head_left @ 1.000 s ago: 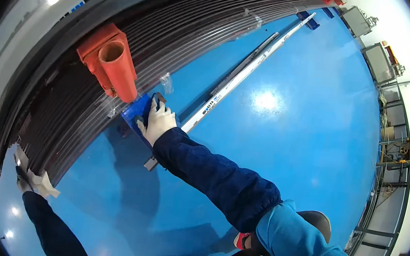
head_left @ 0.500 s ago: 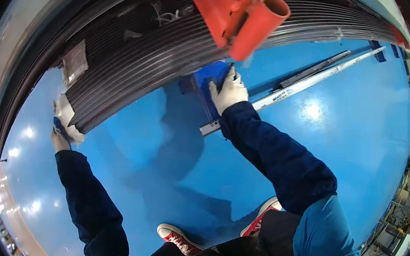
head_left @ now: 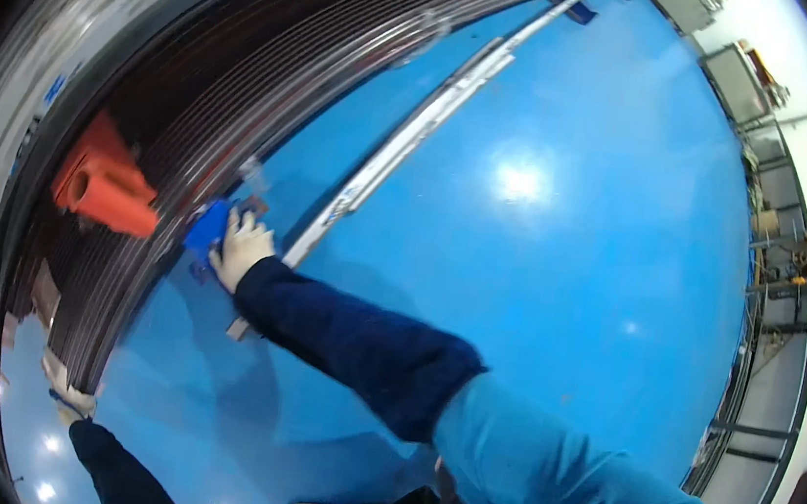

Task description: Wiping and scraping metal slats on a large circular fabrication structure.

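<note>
Dark, long ribbed profiles [head_left: 230, 126] lie side by side at left. White-gloved right hand [head_left: 245, 247] touches the blue support [head_left: 206, 228] beside them; finger closure: cannot tell. Left hand [head_left: 73, 398] at the profiles' near end; grip blurred, cannot tell. Orange tubular fixture [head_left: 113, 194] overlaps the profiles.

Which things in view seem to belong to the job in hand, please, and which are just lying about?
Seemingly in use:
dark strips, near end at the left hand
blue block, at the right hand

Probably just lying about:
orange holder, in neither hand
white bar, in neither hand
rack, toward the right edge
</note>
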Demonstrator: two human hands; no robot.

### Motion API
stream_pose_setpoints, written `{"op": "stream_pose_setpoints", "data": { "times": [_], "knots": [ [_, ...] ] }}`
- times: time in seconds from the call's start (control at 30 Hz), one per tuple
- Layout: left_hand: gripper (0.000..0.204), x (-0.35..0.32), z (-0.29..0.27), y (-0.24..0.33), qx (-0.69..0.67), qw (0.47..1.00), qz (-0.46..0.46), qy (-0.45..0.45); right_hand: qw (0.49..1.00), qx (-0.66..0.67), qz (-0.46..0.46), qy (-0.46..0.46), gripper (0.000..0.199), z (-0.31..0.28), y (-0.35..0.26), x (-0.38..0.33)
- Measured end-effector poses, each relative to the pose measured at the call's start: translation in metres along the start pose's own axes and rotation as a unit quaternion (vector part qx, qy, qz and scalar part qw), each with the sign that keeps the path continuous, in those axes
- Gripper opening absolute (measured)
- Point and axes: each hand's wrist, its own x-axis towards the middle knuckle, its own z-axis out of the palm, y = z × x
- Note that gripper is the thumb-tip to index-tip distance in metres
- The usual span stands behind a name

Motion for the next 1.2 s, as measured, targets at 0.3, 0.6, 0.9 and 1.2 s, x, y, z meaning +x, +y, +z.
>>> {"op": "stream_pose_setpoints", "data": {
  "times": [0.3, 0.6, 0.9, 1.2],
  "knots": [
    [0.062, 0.023, 0.021, 0.119, 0.149, 0.979, 0.011, 0.140, 1.000, -0.003, -0.012, -0.009, 0.072, -0.002, 0.008, 0.000],
    [0.071, -0.016, 0.057, -0.054, 0.177, 0.978, -0.033, 0.102, 0.988, -0.149, -0.030, -0.002, 0.057, -0.016, 0.007, 0.018],
    [0.073, -0.067, 0.064, -0.084, -0.070, 0.978, -0.105, 0.164, 0.951, -0.166, -0.249, 0.072, 0.046, -0.107, -0.006, -0.008],
    [0.089, -0.133, 0.053, 0.038, -0.017, 0.980, -0.196, 0.034, 0.937, -0.067, -0.335, 0.079, 0.050, -0.096, -0.001, 0.024]
  ]
}}
